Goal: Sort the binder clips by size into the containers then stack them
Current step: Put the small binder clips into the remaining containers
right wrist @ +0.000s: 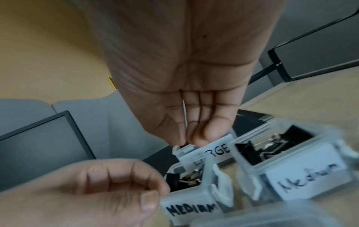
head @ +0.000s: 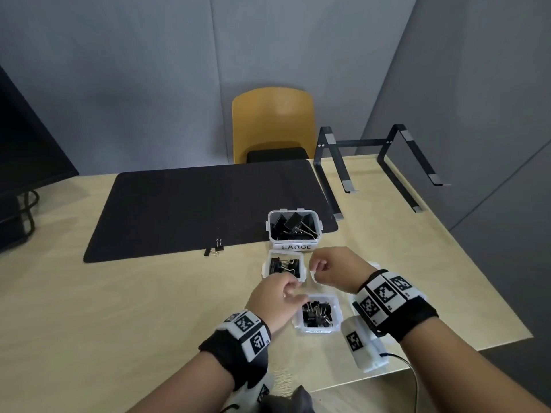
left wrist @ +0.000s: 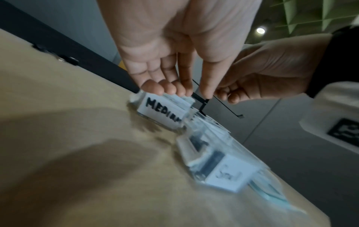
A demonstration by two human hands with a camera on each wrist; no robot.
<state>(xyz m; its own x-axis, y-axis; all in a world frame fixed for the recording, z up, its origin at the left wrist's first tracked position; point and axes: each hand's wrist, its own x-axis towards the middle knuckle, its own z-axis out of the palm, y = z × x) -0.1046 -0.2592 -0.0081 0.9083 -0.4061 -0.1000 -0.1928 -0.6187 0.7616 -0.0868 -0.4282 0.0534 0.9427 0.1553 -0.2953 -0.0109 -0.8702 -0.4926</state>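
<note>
Three clear tubs of black binder clips show in the head view: LARGE (head: 293, 247), a medium tub (head: 265, 268) in front of it, and a small tub (head: 337, 315) nearest me. My left hand (head: 293, 289) has curled fingers and grips the medium tub (left wrist: 155, 107) at its near rim. My right hand (head: 319, 268) is curled and pinches a white latch tab (right wrist: 179, 149) at that tub's right side. A second tub labelled Medium (right wrist: 303, 176) stands under my right hand. Two loose clips (head: 214, 248) lie on the mat's front edge.
A black desk mat (head: 193, 204) covers the table's middle. A laptop stand (head: 372, 168) is at the back right, a monitor (head: 26, 150) at the far left, and a yellow chair (head: 272, 120) behind the table. The table's right edge (head: 477, 278) runs close to my right wrist.
</note>
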